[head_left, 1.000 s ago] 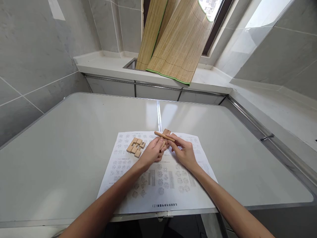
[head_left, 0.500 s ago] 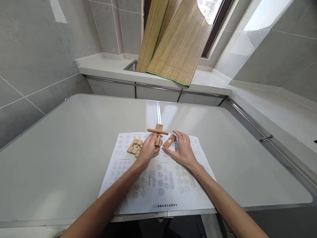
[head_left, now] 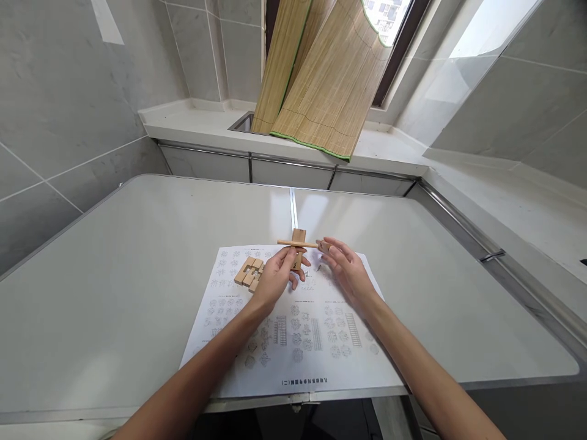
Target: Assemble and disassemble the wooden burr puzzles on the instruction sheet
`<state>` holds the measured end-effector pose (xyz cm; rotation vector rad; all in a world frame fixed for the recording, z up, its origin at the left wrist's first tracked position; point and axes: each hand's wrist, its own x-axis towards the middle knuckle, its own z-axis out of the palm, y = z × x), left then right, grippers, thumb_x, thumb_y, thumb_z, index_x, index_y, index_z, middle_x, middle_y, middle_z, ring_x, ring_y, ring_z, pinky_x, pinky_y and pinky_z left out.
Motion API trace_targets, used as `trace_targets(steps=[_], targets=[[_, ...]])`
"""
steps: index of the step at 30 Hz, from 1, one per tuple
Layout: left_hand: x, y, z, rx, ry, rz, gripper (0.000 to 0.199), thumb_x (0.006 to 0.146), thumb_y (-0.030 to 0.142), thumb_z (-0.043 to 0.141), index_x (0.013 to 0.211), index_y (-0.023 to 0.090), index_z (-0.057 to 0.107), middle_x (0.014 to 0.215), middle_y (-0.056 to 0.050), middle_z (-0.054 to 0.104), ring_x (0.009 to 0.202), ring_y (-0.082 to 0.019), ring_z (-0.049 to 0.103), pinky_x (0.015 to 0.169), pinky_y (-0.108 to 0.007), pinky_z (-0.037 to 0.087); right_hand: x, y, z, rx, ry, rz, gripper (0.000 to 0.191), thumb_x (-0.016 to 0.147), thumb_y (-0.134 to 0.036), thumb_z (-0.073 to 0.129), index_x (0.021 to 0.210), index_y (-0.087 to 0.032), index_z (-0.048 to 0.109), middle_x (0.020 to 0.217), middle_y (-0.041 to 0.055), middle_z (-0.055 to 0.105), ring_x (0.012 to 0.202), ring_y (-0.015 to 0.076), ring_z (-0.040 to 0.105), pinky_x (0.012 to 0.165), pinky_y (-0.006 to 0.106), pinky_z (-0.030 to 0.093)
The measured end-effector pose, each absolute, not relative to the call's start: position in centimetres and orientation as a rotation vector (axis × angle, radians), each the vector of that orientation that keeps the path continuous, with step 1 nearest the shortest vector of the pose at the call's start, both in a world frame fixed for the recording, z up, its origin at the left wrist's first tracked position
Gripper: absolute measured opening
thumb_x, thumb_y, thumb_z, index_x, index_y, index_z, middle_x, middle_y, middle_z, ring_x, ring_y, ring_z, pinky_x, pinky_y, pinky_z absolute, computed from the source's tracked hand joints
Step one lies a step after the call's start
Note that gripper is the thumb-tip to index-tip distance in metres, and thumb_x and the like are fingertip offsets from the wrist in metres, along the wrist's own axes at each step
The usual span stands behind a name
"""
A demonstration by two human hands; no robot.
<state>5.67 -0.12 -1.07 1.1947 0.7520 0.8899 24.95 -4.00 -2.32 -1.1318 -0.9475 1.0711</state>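
Observation:
My left hand (head_left: 273,278) is closed on a flat wooden puzzle piece (head_left: 299,234), which stands out beyond the fingertips. A thin wooden bar (head_left: 288,242) lies crosswise with that piece. My right hand (head_left: 353,272) pinches a slotted wooden puzzle piece (head_left: 324,247) at the right end of the bar; its slot is mostly hidden by the fingers. Whether the bar's tip is inside the slot or only touching, I cannot tell. Left of my left hand, several pale wooden puzzle pieces (head_left: 248,270) lie together on the paper, partly covered by the hand.
Under both hands a printed sheet (head_left: 302,360) with small diagrams lies on the light table (head_left: 137,275), reaching its front edge. Behind the table runs a white ledge (head_left: 197,125) with a bamboo mat (head_left: 328,91) leaning by the window. Grey tiled walls stand either side.
My right hand has lifted the slotted piece off the sheet and brought it to the bar's right end. My left hand and its pieces have shifted slightly right.

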Motion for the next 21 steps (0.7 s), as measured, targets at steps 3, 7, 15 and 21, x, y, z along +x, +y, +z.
trace_targets(steps=[3, 7, 15, 21], targets=[[5.75, -0.29, -0.96, 1.250, 0.743, 0.890, 0.040, 0.103, 0.053, 0.055, 0.114, 0.017, 0.068, 0.103, -0.009, 0.070, 0.066, -0.011, 0.060, 0.050, -0.021, 0.046, 25.01, -4.13, -1.90, -1.023, -0.932, 1.221, 0.052, 0.086, -0.063, 0.079, 0.122, -0.025, 0.073, 0.136, 0.0092, 0.074, 0.135, 0.0310, 0.064, 0.123, 0.051, 0.045], [5.75, -0.44, -0.74, 1.325, 0.755, 0.910, 0.038, 0.104, 0.052, 0.052, 0.111, 0.018, 0.069, 0.103, -0.008, 0.070, 0.065, -0.011, 0.060, 0.050, -0.021, 0.047, 24.76, -4.31, -1.54, -0.988, -0.922, 1.298, 0.056, 0.081, -0.063, 0.084, 0.120, -0.025, 0.074, 0.134, 0.0089, 0.074, 0.136, 0.0310, 0.064, 0.127, 0.050, 0.041], [5.91, -0.51, -0.92, 1.383, 0.785, 0.927, 0.034, 0.106, 0.048, 0.049, 0.109, 0.019, 0.066, 0.100, -0.007, 0.070, 0.064, -0.012, 0.061, 0.052, -0.024, 0.048, 24.65, -4.50, -1.59, -0.952, -0.902, 1.368, 0.068, 0.072, -0.058, 0.093, 0.128, -0.027, 0.070, 0.135, 0.0101, 0.073, 0.136, 0.0339, 0.064, 0.127, 0.055, 0.038], [5.89, -1.12, -0.90, 1.737, 0.963, 0.887, 0.036, 0.108, 0.043, 0.045, 0.086, 0.021, 0.063, 0.073, -0.002, 0.066, 0.063, -0.017, 0.060, 0.066, -0.029, 0.047, 24.47, -4.47, -2.36, -1.030, -0.989, 1.272, 0.066, 0.071, -0.048, 0.095, 0.129, -0.030, 0.069, 0.145, 0.0088, 0.067, 0.139, 0.0317, 0.060, 0.125, 0.054, 0.040]])
